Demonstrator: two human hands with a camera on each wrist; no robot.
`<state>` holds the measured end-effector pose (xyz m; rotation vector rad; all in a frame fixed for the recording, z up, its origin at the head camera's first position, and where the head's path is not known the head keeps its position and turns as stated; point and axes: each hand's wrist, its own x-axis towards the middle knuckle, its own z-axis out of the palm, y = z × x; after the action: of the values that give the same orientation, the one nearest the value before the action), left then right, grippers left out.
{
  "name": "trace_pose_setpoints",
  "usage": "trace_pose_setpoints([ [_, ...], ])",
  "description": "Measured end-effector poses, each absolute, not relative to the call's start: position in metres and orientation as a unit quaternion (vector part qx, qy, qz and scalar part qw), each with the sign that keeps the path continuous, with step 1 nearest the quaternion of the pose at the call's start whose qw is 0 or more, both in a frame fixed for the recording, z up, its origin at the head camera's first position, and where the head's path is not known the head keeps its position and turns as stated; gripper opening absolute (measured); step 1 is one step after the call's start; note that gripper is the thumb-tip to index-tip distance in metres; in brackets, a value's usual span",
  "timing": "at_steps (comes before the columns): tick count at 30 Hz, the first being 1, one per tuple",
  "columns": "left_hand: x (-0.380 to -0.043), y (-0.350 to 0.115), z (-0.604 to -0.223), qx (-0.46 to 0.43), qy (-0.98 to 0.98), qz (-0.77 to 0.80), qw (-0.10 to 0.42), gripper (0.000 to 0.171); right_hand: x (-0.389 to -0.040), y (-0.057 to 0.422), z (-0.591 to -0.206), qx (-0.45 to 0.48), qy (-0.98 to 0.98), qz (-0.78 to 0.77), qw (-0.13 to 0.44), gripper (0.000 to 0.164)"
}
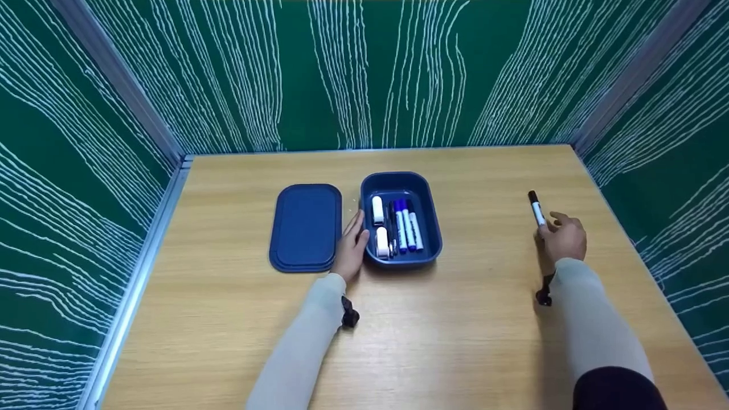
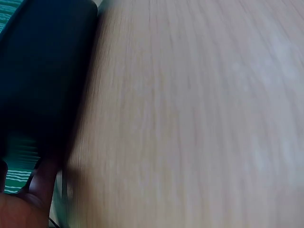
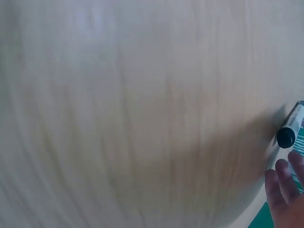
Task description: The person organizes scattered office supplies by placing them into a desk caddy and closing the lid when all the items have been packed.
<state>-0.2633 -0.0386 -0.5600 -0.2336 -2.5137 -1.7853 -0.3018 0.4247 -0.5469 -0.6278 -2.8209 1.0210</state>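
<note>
A dark blue box [image 1: 434, 228] stands on the table. My left hand [image 1: 349, 250] rests against its left wall, fingers stretched along the side; the left wrist view shows the box's dark wall [image 2: 45, 71] above the fingers. Inside lie blue-capped markers [image 1: 401, 230], a black-capped marker [image 1: 416, 230], dark slim pens [image 1: 392, 228] and two white rounded pieces, one at the back [image 1: 377, 210] and one in front [image 1: 382, 242]. At the right, a white marker with a black cap [image 1: 536, 208] lies on the table. My right hand [image 1: 565, 238] is at its near end, fingers loosely spread below the marker [image 3: 292, 124] in the right wrist view.
The flat blue lid [image 1: 306, 226] lies on the table left of the box, close to my left hand. Green panels with white wavy lines [image 1: 342, 74] close off the back and both sides of the wooden table [image 1: 455, 330].
</note>
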Motion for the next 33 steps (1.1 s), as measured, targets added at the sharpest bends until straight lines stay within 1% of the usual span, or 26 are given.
trace_pose_setpoints([
  [7, -0.2638, -0.0392, -0.5595, -0.076, -0.812, -0.578, 0.025, 0.052, -0.3031, 0.4197, -0.5489, -0.195, -0.926, 0.321, 0.03, 0.048],
  [12, -0.2643, -0.0395, -0.559, -0.073, -0.812, -0.578, 0.022, 0.052, -0.3044, 0.421, -0.5492, -0.194, -0.924, 0.329, 0.014, 0.049],
  [19, -0.2641, -0.0395, -0.559, -0.084, -0.814, -0.575, 0.026, 0.052, -0.3036, 0.4228, -0.5494, -0.167, -0.936, 0.307, 0.029, 0.047],
  [26, -0.2647, -0.0391, -0.56, -0.082, -0.813, -0.575, 0.036, 0.051, -0.3032, 0.4177, -0.5489, -0.187, -0.92, 0.344, 0.021, 0.05],
  [33, -0.2648, -0.0395, -0.5586, -0.072, -0.815, -0.575, 0.022, 0.052, -0.3017, 0.4172, -0.5482, -0.202, -0.905, 0.374, 0.027, 0.049],
])
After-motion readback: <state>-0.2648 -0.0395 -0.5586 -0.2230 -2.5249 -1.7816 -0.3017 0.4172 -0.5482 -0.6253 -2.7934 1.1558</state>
